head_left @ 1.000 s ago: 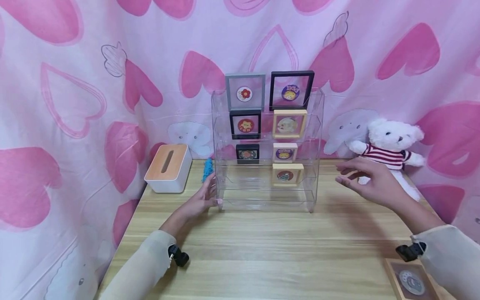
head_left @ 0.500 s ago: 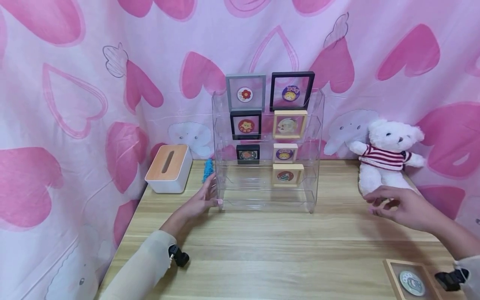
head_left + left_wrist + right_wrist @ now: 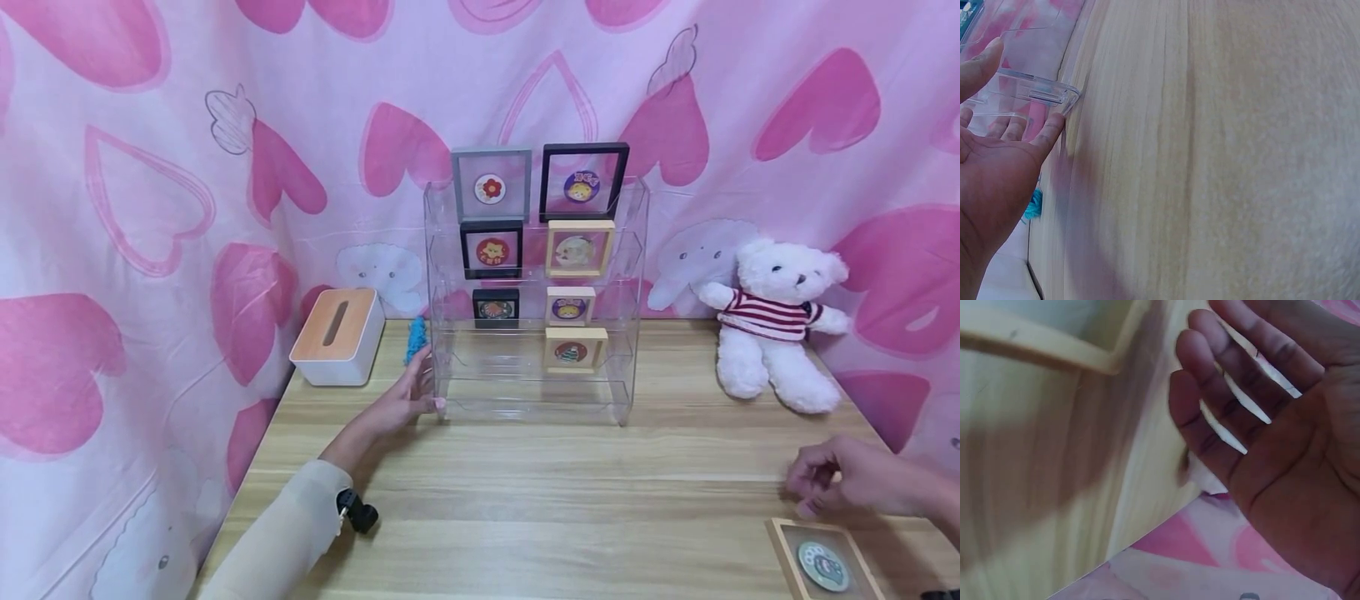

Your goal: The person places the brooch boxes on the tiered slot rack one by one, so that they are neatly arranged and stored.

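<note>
A clear tiered display rack [image 3: 525,410] stands upright at the back of the table. Several small picture frames sit on its tiers, among them a grey frame [image 3: 491,152] and a black frame [image 3: 585,148] on top. My left hand [image 3: 397,404] rests against the rack's lower left side, thumb at the front edge; the left wrist view has its fingers [image 3: 1050,134] fairly straight along the clear plastic. At the front right, my right hand [image 3: 851,475] hovers just above a wooden picture frame [image 3: 783,554] with a round badge, apart from it. Its fingers are loosely bent and hold nothing.
A white tissue box [image 3: 352,358] with a wooden lid stands left of the rack. Something blue and fluffy [image 3: 416,337] lies beside the rack. A white teddy bear [image 3: 776,325] in a striped sweater sits at the right. A pink heart-patterned curtain [image 3: 300,100] hangs behind the table.
My right hand has moved from beside the rack, past the teddy bear, down and right toward the wooden picture frame. My left hand and the rack have stayed in place.
</note>
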The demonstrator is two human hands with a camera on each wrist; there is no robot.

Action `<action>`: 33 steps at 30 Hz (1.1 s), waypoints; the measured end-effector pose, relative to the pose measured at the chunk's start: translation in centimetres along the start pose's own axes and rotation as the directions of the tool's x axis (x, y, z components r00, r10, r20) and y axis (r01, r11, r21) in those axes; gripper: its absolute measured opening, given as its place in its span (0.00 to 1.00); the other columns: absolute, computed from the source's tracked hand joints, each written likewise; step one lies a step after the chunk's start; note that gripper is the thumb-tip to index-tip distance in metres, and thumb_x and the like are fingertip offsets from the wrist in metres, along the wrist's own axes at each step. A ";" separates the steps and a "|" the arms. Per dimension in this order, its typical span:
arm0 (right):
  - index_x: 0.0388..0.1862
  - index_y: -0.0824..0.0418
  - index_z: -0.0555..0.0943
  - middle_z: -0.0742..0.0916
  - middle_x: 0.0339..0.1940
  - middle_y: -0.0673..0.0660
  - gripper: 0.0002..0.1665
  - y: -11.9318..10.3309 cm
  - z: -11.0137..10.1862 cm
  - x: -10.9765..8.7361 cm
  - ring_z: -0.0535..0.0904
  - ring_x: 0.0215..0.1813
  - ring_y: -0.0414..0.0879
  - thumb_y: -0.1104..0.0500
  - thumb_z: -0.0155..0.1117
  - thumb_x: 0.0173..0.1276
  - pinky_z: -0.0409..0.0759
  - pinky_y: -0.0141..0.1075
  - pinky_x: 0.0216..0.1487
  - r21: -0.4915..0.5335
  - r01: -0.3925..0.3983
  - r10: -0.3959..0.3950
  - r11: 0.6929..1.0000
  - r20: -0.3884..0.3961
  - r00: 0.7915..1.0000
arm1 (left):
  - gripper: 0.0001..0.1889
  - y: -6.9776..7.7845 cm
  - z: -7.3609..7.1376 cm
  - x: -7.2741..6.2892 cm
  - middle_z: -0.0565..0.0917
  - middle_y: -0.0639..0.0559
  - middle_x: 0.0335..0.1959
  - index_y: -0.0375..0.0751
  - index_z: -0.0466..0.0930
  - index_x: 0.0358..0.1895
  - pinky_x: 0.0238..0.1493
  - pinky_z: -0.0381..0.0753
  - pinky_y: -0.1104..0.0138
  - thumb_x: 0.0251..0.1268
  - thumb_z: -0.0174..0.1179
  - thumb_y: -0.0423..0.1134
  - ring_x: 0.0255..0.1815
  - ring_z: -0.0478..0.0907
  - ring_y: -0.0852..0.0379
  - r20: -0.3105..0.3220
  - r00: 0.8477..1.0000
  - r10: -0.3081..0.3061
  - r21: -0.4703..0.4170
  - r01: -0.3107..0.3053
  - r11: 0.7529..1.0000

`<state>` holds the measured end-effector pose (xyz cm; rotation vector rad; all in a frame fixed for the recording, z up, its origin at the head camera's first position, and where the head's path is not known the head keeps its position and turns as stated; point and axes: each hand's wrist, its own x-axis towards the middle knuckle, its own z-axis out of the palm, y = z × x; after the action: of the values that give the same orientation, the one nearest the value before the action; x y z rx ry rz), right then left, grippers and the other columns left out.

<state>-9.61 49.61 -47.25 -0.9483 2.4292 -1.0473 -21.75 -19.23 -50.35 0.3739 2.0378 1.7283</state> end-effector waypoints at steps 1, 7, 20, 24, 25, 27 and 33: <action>0.41 0.54 0.90 0.90 0.31 0.48 0.20 0.2 0.1 -0.3 0.82 0.37 0.25 0.76 0.80 0.57 0.81 0.29 0.28 0.018 0.004 -0.004 1.000 0.014 1.000 | 0.56 0.0 0.0 0.0 0.42 0.42 0.95 0.63 0.32 0.92 0.93 0.43 0.40 0.78 0.63 0.27 0.95 0.41 0.36 0.003 1.000 0.004 -0.001 -0.004 1.000; 0.35 0.60 0.85 0.85 0.27 0.59 0.17 0.7 0.7 -1.3 0.78 0.35 0.23 0.75 0.81 0.53 0.76 0.29 0.23 0.119 -0.027 0.015 0.992 0.100 0.995 | 0.56 -0.2 -0.1 0.1 0.42 0.41 0.94 0.62 0.30 0.92 0.93 0.43 0.39 0.79 0.62 0.28 0.95 0.40 0.35 0.006 1.000 0.005 0.007 -0.006 1.000; 0.33 0.58 0.84 0.82 0.25 0.56 0.19 1.2 1.7 -1.5 0.75 0.35 0.23 0.78 0.79 0.53 0.71 0.27 0.23 0.073 -0.020 0.015 0.997 0.076 0.997 | 0.56 -0.3 -0.1 0.1 0.42 0.41 0.95 0.63 0.31 0.92 0.93 0.44 0.40 0.79 0.62 0.28 0.95 0.41 0.37 0.001 1.000 0.005 0.007 -0.005 1.000; 0.35 0.55 0.86 0.83 0.25 0.54 0.21 1.5 1.9 -1.4 0.77 0.35 0.25 0.78 0.80 0.53 0.70 0.27 0.24 0.045 0.059 -0.059 0.997 0.016 0.998 | 0.55 -0.3 -0.1 0.1 0.41 0.41 0.95 0.62 0.30 0.92 0.93 0.43 0.39 0.80 0.61 0.28 0.95 0.40 0.36 0.006 1.000 0.011 0.011 -0.011 1.000; 0.35 0.54 0.86 0.83 0.25 0.54 0.21 1.5 1.9 -1.4 0.77 0.34 0.25 0.78 0.81 0.53 0.71 0.27 0.24 0.033 0.072 -0.072 0.997 -0.005 0.997 | 0.55 -0.2 -0.1 0.1 0.41 0.42 0.95 0.63 0.30 0.92 0.93 0.43 0.39 0.80 0.61 0.28 0.95 0.40 0.36 0.004 1.000 0.004 0.011 -0.004 1.000; 0.36 0.53 0.87 0.84 0.25 0.51 0.22 1.5 1.9 -1.3 0.78 0.34 0.27 0.78 0.81 0.54 0.70 0.28 0.24 0.013 0.073 -0.073 0.997 -0.036 0.997 | 0.56 -0.2 -0.2 0.0 0.40 0.44 0.95 0.65 0.30 0.92 0.93 0.42 0.38 0.80 0.62 0.29 0.96 0.39 0.37 -0.004 1.000 -0.016 0.014 0.016 1.000; 0.38 0.50 0.88 0.89 0.30 0.45 0.22 0.9 1.3 -0.8 0.81 0.35 0.28 0.76 0.80 0.57 0.74 0.27 0.29 -0.051 0.033 -0.038 0.998 -0.104 0.994 | 0.56 -0.4 -0.3 0.0 0.39 0.43 0.95 0.64 0.29 0.92 0.92 0.41 0.37 0.80 0.63 0.31 0.95 0.37 0.36 -0.002 1.000 -0.014 0.024 0.014 1.000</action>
<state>-8.75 49.90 -48.79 -0.9782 2.5427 -1.0799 -21.87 -19.50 -50.67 0.3652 2.0589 1.6978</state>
